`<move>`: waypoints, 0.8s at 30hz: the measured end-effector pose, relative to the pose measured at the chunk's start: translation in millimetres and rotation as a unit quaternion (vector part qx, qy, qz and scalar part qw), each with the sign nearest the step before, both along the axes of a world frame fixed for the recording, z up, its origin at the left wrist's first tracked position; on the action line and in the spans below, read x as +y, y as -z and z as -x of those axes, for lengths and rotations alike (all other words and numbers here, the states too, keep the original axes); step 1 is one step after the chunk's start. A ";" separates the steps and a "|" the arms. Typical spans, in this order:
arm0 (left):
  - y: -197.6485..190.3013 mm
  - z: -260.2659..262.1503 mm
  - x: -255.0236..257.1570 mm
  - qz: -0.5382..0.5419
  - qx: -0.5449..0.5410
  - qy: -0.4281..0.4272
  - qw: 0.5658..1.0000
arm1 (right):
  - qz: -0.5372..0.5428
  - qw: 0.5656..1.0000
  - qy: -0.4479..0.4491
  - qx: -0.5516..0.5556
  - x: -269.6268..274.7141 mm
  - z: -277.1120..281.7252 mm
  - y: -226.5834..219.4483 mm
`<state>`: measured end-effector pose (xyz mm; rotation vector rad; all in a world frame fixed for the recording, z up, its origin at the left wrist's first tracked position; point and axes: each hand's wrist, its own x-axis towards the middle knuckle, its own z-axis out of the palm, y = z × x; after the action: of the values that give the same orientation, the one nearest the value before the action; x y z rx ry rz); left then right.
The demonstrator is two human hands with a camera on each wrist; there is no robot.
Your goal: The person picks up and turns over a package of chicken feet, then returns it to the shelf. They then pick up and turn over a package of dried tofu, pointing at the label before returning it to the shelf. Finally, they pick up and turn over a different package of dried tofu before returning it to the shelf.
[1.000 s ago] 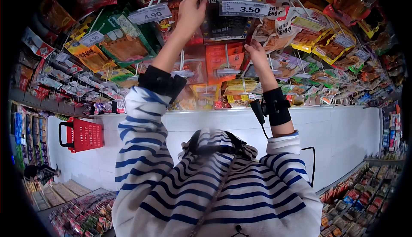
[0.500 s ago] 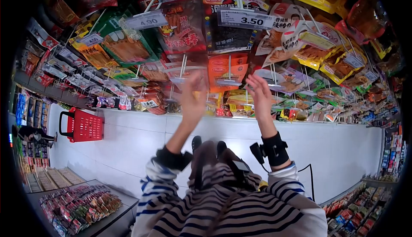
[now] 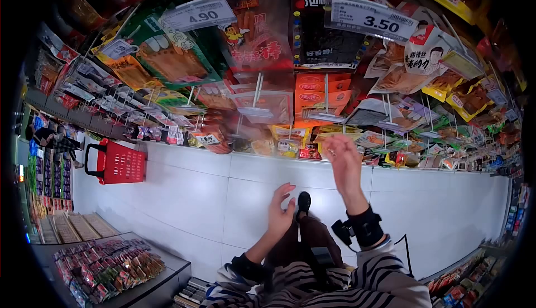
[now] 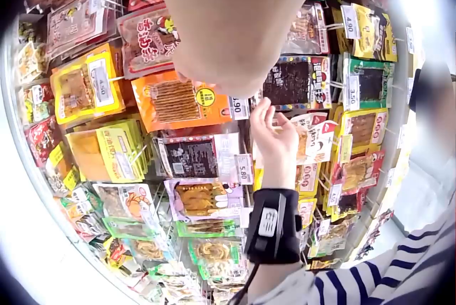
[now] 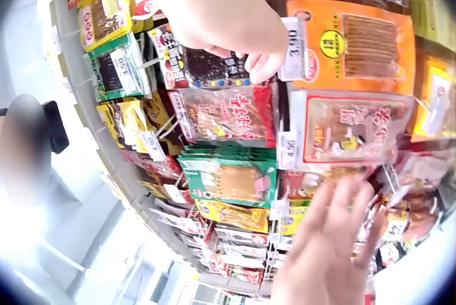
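Note:
My left hand (image 3: 281, 210) hovers over the floor in the head view, its fingers bent loosely and nothing in them. Higher and to its right, my right hand (image 3: 346, 165) is raised before the lowest hanging packs, also holding nothing. Facing me on the rack are a red snack pack (image 3: 259, 34) behind a 4.90 tag and a black snack pack (image 3: 324, 34) behind a 3.50 tag. Orange snack packs (image 3: 322, 93) hang below them. In the right wrist view, the left hand (image 5: 328, 241) overlaps the packs below a clear-and-red snack pack (image 5: 349, 130).
Metal hooks with price tags (image 3: 371, 18) jut out from the rack. A red shopping basket (image 3: 125, 163) stands on the pale floor (image 3: 190, 196) at left. Behind it, at lower left, a display table (image 3: 173, 263) carries many small packs. Another person (image 3: 56, 140) is at far left.
Both hands have come down and back from the rack, the left one farthest, from beside the upper packs to over the floor. The head view has shifted, showing more floor.

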<state>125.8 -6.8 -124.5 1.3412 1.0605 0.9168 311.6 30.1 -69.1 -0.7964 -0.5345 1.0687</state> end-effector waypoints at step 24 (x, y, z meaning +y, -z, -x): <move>93.6 39.1 -11.1 0.035 0.018 0.084 0.996 | -0.019 0.971 -0.013 0.238 142.8 -67.6 1.6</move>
<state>86.7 -17.9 -218.1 1.3702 0.9813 0.7282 379.2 172.9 -70.7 -0.4742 -0.1576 1.2219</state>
